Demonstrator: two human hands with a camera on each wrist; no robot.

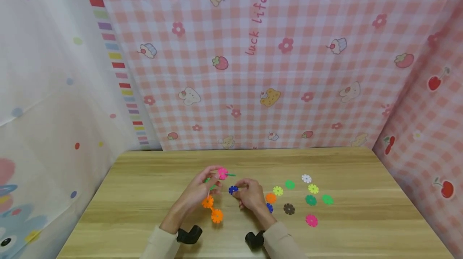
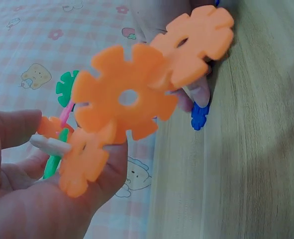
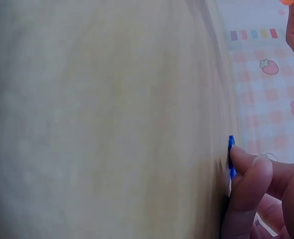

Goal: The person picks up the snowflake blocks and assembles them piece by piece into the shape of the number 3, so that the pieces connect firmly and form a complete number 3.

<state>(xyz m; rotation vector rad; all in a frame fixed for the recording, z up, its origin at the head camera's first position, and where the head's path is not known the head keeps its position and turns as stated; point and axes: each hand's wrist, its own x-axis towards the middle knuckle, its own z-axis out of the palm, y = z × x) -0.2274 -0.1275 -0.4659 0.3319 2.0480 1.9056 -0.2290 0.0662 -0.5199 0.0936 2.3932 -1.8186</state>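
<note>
A person in pale long sleeves [image 1: 285, 241] works with both bare hands over a wood-grain worktop [image 1: 144, 198]. The left hand [image 1: 199, 186] grasps a chain of slotted, flower-shaped plastic discs, thumb and fingers curled around it. At the far end of this chain [image 1: 217, 216] a pink disc [image 1: 222, 173] shows beside the fingertips, with a green disc [image 1: 231, 175] seen edge-on pointing right from it. At the near end, orange discs joined at angles hang below the palm; the left wrist view shows them large, with a white disc [image 2: 49, 145] edge-on close to the thumb.

The right hand [image 1: 251, 195] pinches a single dark blue disc [image 1: 231, 190] between thumb and fingers. That disc is just right of the chain, apart from it, and turned toward the left hand.

To the right of the right hand, loose discs lie spread on the worktop: white [image 1: 306, 178] at the far side, then yellow, green, teal, orange and brown, another blue one [image 1: 269, 208] partly hidden by the wrist, and a pink one [image 1: 312, 220] nearest. Each wrist wears a black camera mount [image 1: 189, 235]. Behind the worktop hangs a pink gingham cloth [image 1: 304, 70] printed with strawberries, cupcakes and the words "luck life".
</note>
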